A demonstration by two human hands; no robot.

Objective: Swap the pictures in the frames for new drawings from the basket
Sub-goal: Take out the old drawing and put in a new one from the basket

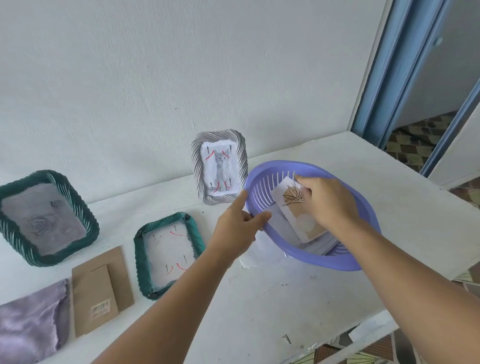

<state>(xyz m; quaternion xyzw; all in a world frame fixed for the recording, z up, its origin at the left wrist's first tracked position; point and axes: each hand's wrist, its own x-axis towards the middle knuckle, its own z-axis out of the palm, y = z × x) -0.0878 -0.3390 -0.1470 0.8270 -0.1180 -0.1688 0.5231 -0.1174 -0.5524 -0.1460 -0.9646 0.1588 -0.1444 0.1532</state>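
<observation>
White table [269,306] under a pale wall: the left hand [236,227] grips the basket [366,202] rim at center right; the right hand [327,201] pinches a drawing [293,204] inside. Lower left, the small green frame [142,261] lies opened, unfilled.

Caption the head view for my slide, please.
Left hand grips purple basket rim while right hand picks a leaf drawing.

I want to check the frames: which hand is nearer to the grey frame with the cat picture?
Left. The left hand grips the purple basket rim just below the grey frame. The right hand is farther right, inside the basket on a drawing.
</observation>
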